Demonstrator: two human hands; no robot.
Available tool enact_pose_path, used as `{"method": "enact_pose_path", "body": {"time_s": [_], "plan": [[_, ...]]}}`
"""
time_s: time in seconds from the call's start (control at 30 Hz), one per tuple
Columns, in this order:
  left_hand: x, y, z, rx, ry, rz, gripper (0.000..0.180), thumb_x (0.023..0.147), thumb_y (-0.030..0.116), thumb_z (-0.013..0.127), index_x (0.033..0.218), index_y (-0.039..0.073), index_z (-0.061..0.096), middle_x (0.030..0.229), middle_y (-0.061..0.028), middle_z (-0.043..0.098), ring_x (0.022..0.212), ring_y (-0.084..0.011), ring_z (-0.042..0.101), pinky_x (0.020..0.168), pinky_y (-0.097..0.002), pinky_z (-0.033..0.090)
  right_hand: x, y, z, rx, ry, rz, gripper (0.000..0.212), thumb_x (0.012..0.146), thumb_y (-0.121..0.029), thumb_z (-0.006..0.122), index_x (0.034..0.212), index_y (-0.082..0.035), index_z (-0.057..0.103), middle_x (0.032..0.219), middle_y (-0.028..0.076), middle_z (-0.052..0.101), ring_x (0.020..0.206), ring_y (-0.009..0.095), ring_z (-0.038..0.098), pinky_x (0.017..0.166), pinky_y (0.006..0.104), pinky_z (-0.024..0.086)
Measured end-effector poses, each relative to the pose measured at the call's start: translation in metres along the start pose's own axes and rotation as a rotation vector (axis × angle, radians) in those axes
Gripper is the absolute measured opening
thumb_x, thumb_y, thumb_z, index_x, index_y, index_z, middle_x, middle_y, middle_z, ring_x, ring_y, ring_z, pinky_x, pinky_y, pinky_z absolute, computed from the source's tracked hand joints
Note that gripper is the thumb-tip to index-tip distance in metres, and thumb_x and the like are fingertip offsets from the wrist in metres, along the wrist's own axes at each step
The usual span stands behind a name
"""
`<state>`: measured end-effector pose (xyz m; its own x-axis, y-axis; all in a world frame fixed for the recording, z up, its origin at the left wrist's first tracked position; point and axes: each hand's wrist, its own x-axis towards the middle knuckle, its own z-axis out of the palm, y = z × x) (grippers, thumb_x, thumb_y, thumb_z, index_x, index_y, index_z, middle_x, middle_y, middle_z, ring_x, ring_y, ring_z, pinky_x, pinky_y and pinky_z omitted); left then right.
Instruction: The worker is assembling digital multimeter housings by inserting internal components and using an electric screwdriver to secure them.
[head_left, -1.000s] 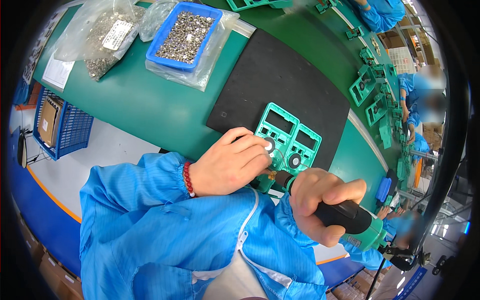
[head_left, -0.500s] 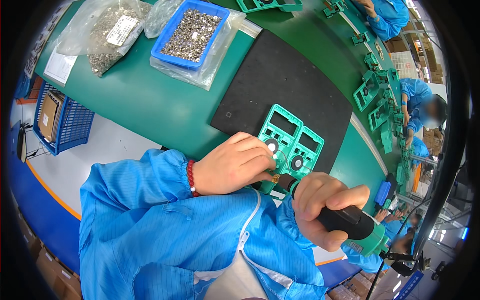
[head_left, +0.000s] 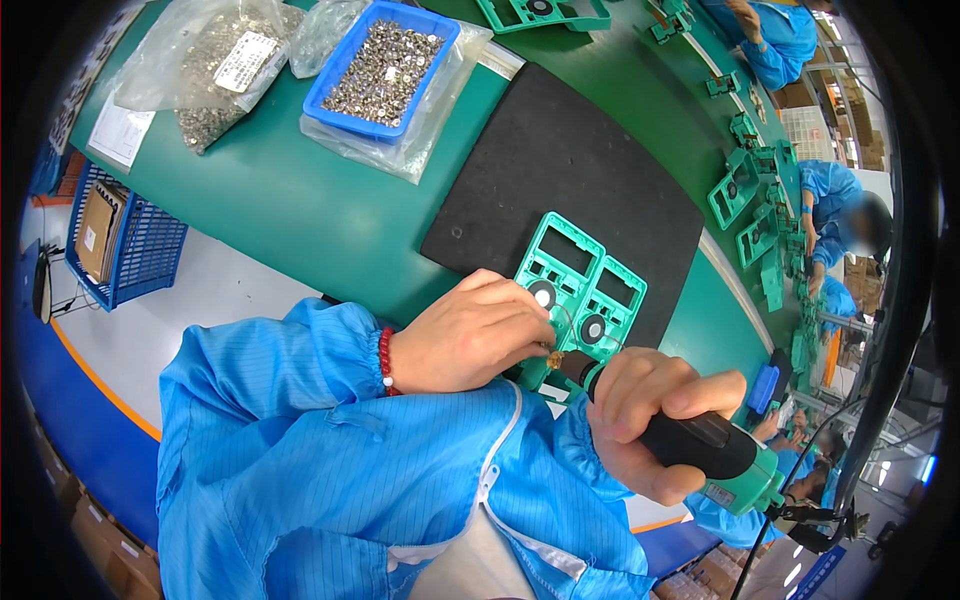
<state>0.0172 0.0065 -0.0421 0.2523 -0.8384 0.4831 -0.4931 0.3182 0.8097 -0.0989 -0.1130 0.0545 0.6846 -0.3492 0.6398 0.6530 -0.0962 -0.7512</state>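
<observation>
My right hand [head_left: 650, 420] is wrapped round a green and black electric screwdriver [head_left: 705, 447], which lies tilted with its nose pointing left. At that nose sits a small brass-coloured piece [head_left: 555, 360]. The bent fingertips of my left hand [head_left: 470, 332] close in right beside it; what they pinch is hidden. Just beyond both hands lies a green plastic housing [head_left: 562, 243] in two halves side by side, with round black speakers [head_left: 593, 328] and thin wires. My left hand covers part of its near left edge.
A black mat [head_left: 560, 150] lies under the housing on the green table [head_left: 240, 210]. Beyond stand a blue tray of small metal parts [head_left: 318, 100] and a clear bag of parts [head_left: 205, 115]. A blue basket [head_left: 150, 250] is at left. Co-workers sit along the right, near more green housings [head_left: 735, 190].
The screwdriver and my right hand have shifted very slightly right and down. My left hand stays at the brass-coloured piece, almost unmoved.
</observation>
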Motion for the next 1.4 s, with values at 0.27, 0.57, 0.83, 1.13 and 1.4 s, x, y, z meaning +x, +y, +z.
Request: {"method": "enact_pose_path", "body": {"time_s": [0.27,0.57,0.83,1.13,1.4], "plan": [[0.012,0.007,-0.017,0.033,0.072,0.024,0.019,0.080,0.007,0.078,0.097,0.007,0.070,0.096,-0.0002,0.071,0.103,-0.0199,0.066,0.090,-0.0359,0.045,0.011,-0.012,0.010,-0.174,0.161,0.060,0.076,0.090,-0.055,0.071,0.135,-0.003,0.039,0.091,0.018,0.062,0.073,0.024,0.063,0.069,0.0394,0.053],[0.055,-0.019,-0.095,0.448,0.138,-0.051,0.045,0.085,0.006,0.072,0.129,0.003,0.060,0.118,-0.0188,0.065,0.105,-0.0377,0.065,0.088,-0.0432,0.052,0.016,-0.009,-0.001,-0.253,0.412,0.180,0.052,0.091,-0.033,0.075,0.126,-0.005,0.049,0.082,0.005,0.058,0.070,0.016,0.054,0.067,0.0353,0.043],[0.080,-0.084,-0.196,1.152,-0.358,-0.356,0.018,0.083,0.019,0.076,0.090,0.004,0.070,0.092,-0.0176,0.066,0.093,-0.0356,0.064,0.077,-0.0452,0.050,0.009,0.009,-0.011,-0.246,0.365,0.179,0.027,0.097,-0.024,0.066,0.110,-0.006,0.051,0.067,0.003,0.050,0.055,0.013,0.043,0.053,0.0317,0.039],[0.071,-0.084,-0.174,0.999,0.023,-0.138,0.015,0.090,0.016,0.068,0.088,0.002,0.064,0.093,-0.0105,0.061,0.085,-0.0358,0.062,0.073,-0.0440,0.048,0.000,0.027,-0.027,-0.244,0.276,0.193,0.019,0.099,-0.022,0.059,0.102,-0.006,0.048,0.063,0.002,0.047,0.052,0.012,0.039,0.051,0.0307,0.036],[0.056,-0.057,-0.153,0.823,0.173,-0.063,0.017,0.085,0.010,0.076,0.091,0.002,0.062,0.081,-0.0093,0.060,0.073,-0.0258,0.060,0.067,-0.0368,0.048,0.005,0.032,-0.020,-0.220,0.268,0.210,0.022,0.098,-0.024,0.061,0.100,-0.006,0.048,0.059,0.001,0.046,0.049,0.011,0.038,0.047,0.0301,0.036]]}}
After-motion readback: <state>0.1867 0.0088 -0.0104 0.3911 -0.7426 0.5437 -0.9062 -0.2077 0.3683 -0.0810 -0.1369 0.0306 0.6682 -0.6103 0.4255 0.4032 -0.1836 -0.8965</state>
